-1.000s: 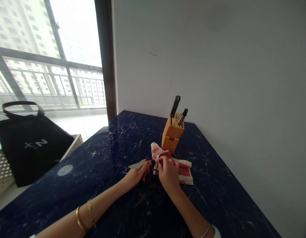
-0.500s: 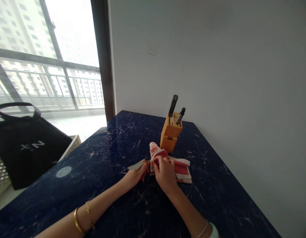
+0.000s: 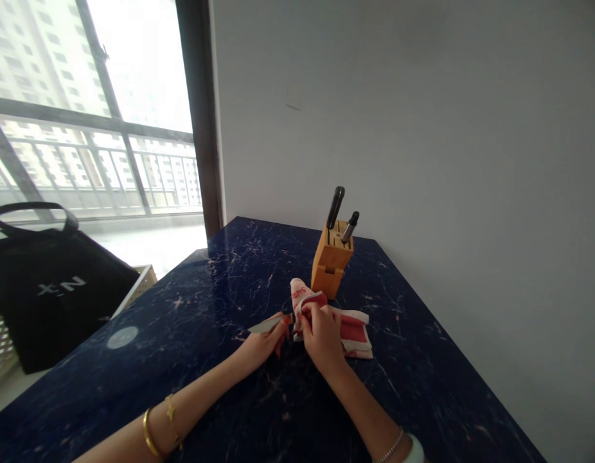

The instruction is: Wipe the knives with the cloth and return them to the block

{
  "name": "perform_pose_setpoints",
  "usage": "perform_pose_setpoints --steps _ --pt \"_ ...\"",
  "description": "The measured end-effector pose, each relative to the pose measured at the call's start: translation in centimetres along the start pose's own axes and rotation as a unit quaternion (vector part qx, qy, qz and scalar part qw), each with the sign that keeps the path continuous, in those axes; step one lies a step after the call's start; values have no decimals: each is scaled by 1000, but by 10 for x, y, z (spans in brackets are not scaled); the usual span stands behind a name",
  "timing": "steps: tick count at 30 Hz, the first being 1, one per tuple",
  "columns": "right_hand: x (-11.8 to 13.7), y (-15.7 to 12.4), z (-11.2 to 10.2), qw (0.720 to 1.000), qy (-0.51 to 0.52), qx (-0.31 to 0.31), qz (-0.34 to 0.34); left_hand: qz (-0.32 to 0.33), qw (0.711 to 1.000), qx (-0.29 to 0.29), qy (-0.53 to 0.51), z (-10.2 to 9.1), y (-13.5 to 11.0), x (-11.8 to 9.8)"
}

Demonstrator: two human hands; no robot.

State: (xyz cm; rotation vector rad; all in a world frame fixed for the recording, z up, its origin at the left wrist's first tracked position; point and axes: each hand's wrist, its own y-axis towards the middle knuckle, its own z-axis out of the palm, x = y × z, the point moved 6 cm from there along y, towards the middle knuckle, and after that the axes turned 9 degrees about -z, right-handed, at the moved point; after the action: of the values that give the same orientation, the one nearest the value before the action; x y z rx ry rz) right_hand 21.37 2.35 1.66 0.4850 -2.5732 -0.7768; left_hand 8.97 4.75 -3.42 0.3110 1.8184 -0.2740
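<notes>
My left hand (image 3: 263,342) is closed on a knife (image 3: 265,325) that lies nearly flat on the dark blue marble table (image 3: 220,302), its pale blade pointing left. My right hand (image 3: 322,334) is closed on a red and white cloth (image 3: 351,328), pressing a fold of it against the knife near the handle. The rest of the cloth trails to the right on the table. Just behind the cloth stands a wooden knife block (image 3: 330,262) with two dark handles sticking out of its top.
A grey wall runs along the table's right and far side. A black tote bag (image 3: 51,289) sits on a perforated stand at the left, beside a large window. A round pale mark (image 3: 123,336) shows on the table's left part.
Both hands stay at the knife and cloth; my right hand's fingers have shifted slightly on the fold. The view has drifted a little.
</notes>
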Motion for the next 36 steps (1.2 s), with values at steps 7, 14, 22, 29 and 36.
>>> perform_pose_setpoints --steps 7,14,22,29,36 --pt "4 1 -3 1000 8 8 -23 13 1000 1 10 0 -2 -1" --pt "-5 2 -5 1000 -15 0 7 30 999 17 14 4 -4 -4" --pt "14 0 -7 999 -15 17 -47 37 999 26 18 3 -4 -7" --pt "10 -3 -4 999 -18 19 -34 41 998 25 26 4 -8 -15" --pt "14 -5 -1 998 -50 0 -23 35 999 34 23 4 -9 -19"
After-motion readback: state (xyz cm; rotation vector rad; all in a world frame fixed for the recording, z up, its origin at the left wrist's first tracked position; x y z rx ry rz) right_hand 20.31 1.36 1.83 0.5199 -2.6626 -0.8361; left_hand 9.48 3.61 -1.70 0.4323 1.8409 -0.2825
